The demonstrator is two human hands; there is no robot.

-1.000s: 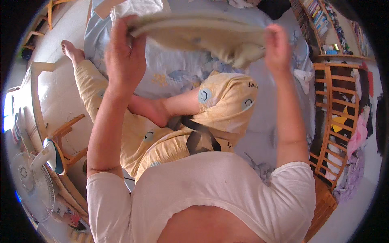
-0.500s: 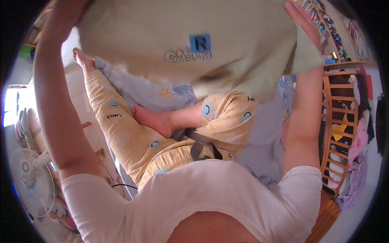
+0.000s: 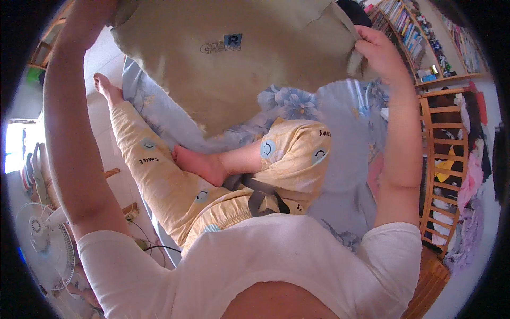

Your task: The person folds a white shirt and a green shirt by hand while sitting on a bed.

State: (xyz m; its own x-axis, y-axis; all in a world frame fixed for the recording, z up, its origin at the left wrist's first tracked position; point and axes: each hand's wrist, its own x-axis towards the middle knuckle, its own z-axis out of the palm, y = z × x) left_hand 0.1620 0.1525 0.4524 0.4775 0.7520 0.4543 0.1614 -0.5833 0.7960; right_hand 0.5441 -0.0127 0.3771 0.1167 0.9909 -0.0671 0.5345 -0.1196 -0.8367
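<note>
Now that the khaki garment (image 3: 212, 80) hangs spread over the bed (image 3: 345, 154), not bunched up like a second ago, its print (image 3: 232, 41) is in plain view. Right hand (image 3: 380, 50) pinches its edge tight; left hand's out of frame, can't tell its grip.

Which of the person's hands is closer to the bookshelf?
Right. The right hand grips the olive garment, left of the bookshelf; the left hand, partly cut off, is much farther left.
</note>
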